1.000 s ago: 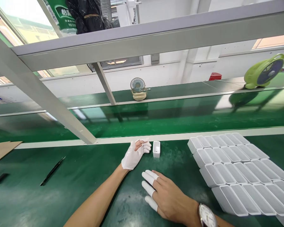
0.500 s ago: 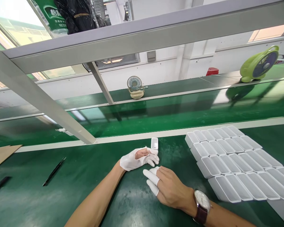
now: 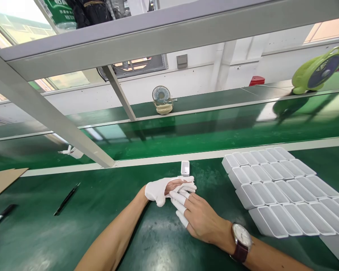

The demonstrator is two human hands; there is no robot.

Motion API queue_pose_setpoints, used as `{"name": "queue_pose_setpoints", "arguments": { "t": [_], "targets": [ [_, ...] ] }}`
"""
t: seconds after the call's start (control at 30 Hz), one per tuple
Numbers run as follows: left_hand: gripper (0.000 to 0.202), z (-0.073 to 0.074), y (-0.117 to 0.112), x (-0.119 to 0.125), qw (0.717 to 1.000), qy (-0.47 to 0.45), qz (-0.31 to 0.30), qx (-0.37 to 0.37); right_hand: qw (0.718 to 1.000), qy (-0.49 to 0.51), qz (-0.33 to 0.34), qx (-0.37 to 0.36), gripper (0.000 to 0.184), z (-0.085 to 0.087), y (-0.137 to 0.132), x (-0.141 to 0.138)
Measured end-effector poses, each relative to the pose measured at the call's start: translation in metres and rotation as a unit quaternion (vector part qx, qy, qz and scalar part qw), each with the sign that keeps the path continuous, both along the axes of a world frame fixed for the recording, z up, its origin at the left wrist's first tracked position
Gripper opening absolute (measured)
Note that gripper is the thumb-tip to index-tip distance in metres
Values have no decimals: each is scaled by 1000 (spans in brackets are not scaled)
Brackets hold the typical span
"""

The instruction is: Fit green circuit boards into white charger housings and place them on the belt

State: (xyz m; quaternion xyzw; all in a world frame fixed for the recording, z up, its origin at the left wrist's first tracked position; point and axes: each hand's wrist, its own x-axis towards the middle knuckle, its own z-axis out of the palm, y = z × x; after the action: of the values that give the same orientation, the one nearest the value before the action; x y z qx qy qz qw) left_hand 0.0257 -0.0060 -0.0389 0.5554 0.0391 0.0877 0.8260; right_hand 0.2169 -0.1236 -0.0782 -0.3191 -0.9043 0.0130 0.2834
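The small white open plastic box (image 3: 185,168) stands upright on the green surface (image 3: 101,210), farther from me than a second ago and now clear of both hands. My white-gloved left hand (image 3: 166,188) has drawn back; its grip is loosely curled, empty. My right hand (image 3: 199,218), fingertips capped white, touches it. Rows of white plastic trays (image 3: 279,192) lie right; black tweezers (image 3: 67,198) left.

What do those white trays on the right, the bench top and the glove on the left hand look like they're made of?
White trays: probably moulded plastic, thin-walled, matte and uniform. Bench top: seemingly a green rubbery or vinyl mat, smooth, with soft light reflections. Glove on the left hand: likely thin white fabric, since it wrinkles and bunches.
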Motion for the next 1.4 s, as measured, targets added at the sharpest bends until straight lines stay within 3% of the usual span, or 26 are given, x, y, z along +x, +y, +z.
{"name": "queue_pose_setpoints", "arguments": {
  "t": [0.13, 0.33, 0.53, 0.73, 0.87, 1.1, 1.4],
  "targets": [
    [127, -1, 2, -2, 1000, 26, 9, 0, 1000, 10, 14, 0, 11, -2, -1, 1],
    [130, 2, 2, -5, 995, 66, 37, 64, 999, 21, 22, 14, 11, 1, -1, 0],
    [106, 4, 0, -5, 989, 64, 103, 89, 999, 29, 24, 21, 14, 7, -2, 1],
    [98, -2, 2, -4, 997, 75, 30, 17, 996, 60, 49, 42, 11, 12, -3, 2],
    [87, -4, 3, -4, 994, 99, 37, 0, 994, 77, 57, 51, 21, 19, -4, 2],
    [85, 0, 0, -6, 990, 126, 57, -5, 989, 107, 71, 67, 32, 23, -4, 2],
    [74, -25, 6, -8, 992, 98, 76, -15, 991, 101, 65, 60, 41, 21, -5, 3]
  ]
}}
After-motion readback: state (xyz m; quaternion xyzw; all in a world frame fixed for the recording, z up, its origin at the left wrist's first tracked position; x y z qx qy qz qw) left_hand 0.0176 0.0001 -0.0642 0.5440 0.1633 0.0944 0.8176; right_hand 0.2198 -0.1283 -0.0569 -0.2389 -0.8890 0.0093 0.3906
